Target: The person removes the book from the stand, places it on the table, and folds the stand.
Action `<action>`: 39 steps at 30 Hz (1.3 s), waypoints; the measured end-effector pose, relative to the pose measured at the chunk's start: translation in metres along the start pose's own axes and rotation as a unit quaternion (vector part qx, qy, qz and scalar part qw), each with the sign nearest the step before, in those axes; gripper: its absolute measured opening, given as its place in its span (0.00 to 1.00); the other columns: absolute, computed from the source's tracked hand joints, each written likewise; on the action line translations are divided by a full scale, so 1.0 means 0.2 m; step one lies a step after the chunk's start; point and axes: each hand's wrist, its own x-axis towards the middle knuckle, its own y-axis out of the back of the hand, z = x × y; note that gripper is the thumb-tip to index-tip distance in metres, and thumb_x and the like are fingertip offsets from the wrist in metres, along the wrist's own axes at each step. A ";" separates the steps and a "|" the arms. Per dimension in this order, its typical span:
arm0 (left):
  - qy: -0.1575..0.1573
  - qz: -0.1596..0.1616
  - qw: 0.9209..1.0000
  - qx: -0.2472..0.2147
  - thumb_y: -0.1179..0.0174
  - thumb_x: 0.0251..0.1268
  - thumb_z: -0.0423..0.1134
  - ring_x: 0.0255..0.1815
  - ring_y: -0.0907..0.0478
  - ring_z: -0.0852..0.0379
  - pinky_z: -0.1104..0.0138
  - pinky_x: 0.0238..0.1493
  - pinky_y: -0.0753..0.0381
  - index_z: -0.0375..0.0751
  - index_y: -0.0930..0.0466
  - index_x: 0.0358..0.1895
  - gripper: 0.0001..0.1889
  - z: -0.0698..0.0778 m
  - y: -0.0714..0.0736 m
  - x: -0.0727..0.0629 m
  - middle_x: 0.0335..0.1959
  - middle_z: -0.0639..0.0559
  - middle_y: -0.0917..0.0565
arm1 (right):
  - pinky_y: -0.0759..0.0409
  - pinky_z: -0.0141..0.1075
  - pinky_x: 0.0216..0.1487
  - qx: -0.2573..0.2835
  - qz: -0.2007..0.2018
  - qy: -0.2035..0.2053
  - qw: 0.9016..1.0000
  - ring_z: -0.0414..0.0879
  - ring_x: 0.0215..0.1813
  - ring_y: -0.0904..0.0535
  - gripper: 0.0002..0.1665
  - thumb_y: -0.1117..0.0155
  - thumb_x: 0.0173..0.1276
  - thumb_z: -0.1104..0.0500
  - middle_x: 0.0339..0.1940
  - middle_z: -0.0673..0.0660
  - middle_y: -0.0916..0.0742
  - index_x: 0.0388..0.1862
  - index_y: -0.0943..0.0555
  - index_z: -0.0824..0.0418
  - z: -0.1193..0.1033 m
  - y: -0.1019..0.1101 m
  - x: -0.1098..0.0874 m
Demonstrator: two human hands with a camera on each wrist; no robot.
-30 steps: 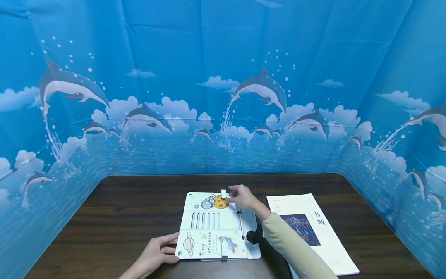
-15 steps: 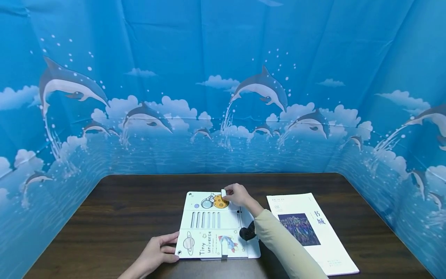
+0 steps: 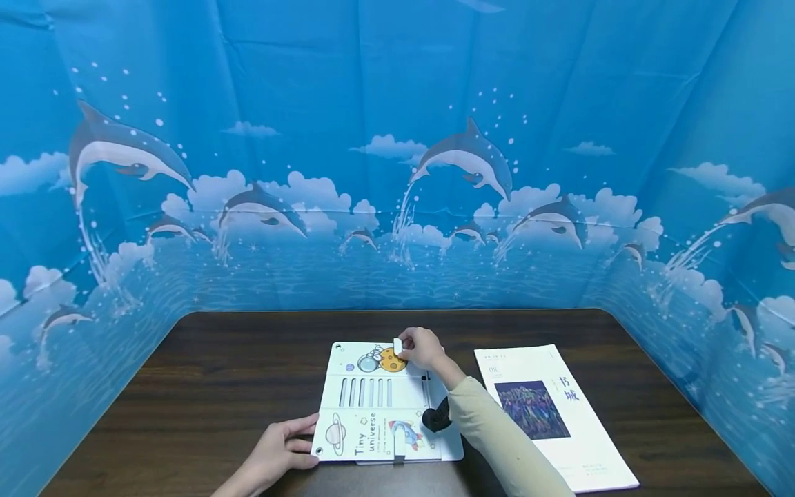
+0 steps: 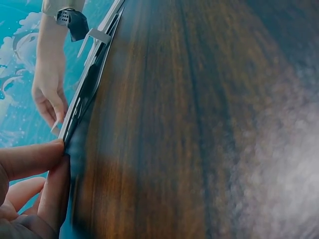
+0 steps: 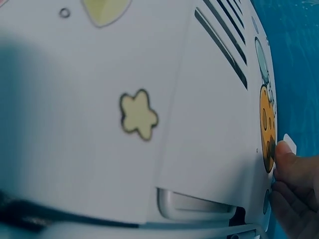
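A flat white book stand (image 3: 330, 393), printed with "Tiny universe", a planet and a rocket, lies on the dark wooden table. My left hand (image 3: 276, 449) grips its near left corner; in the left wrist view the thumb and a finger pinch the stand's thin edge (image 4: 82, 99). At the far edge, a small white page clip (image 3: 397, 345) sits over an orange moon drawing. My right hand (image 3: 424, 348) pinches this clip between thumb and index finger. The right wrist view shows the clip's tip (image 5: 290, 143) above the thumb, while the other fingers lie partly hidden behind the edge.
Right of the stand lies a white magazine (image 3: 596, 442) with a dark picture, partly under the right sleeve (image 3: 497, 435). A second page clip (image 3: 399, 442) is at the stand's near edge. A blue dolphin curtain (image 3: 397, 276) borders the table.
My right hand has moved slightly left, from just beside the far page clip to pinching it. The left hand and the stand have hardly shifted.
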 end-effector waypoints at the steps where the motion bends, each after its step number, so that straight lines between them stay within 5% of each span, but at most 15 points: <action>1: 0.002 0.001 1.000 0.000 0.36 0.40 0.19 0.38 0.20 0.48 0.67 0.35 0.20 0.12 0.45 0.58 0.38 0.00 0.00 0.00 0.47 0.28 0.26 | 0.26 0.33 0.34 0.001 0.001 0.002 1.000 0.41 0.32 0.26 0.16 0.33 0.55 0.62 0.30 0.53 0.20 0.43 0.20 0.66 0.00 0.00 0.00; 11: -0.004 -0.004 1.000 0.009 0.37 0.41 0.18 0.39 0.20 0.46 0.66 0.35 0.19 0.11 0.44 0.57 0.36 0.00 0.01 0.01 0.46 0.28 0.26 | 0.25 0.34 0.34 0.020 0.000 -0.003 1.000 0.43 0.34 0.25 0.20 0.34 0.57 0.63 0.31 0.54 0.19 0.48 0.22 0.69 0.00 0.01 -0.02; 18: -0.008 -0.004 1.000 0.016 0.35 0.39 0.19 0.37 0.20 0.48 0.67 0.34 0.19 0.12 0.43 0.57 0.37 0.01 0.01 0.01 0.45 0.30 0.24 | 0.27 0.31 0.29 0.108 0.016 -0.004 0.994 0.42 0.31 0.27 0.23 0.35 0.57 0.63 0.28 0.53 0.20 0.50 0.24 0.72 0.02 0.08 -0.07; 39: -0.015 -0.035 0.999 0.025 0.35 0.40 0.19 0.38 0.20 0.47 0.67 0.33 0.19 0.12 0.43 0.57 0.37 0.00 0.05 0.02 0.46 0.29 0.24 | 0.22 0.38 0.40 0.135 0.051 -0.014 0.990 0.47 0.40 0.22 0.26 0.34 0.57 0.56 0.37 0.55 0.18 0.52 0.25 0.68 0.30 0.60 -0.48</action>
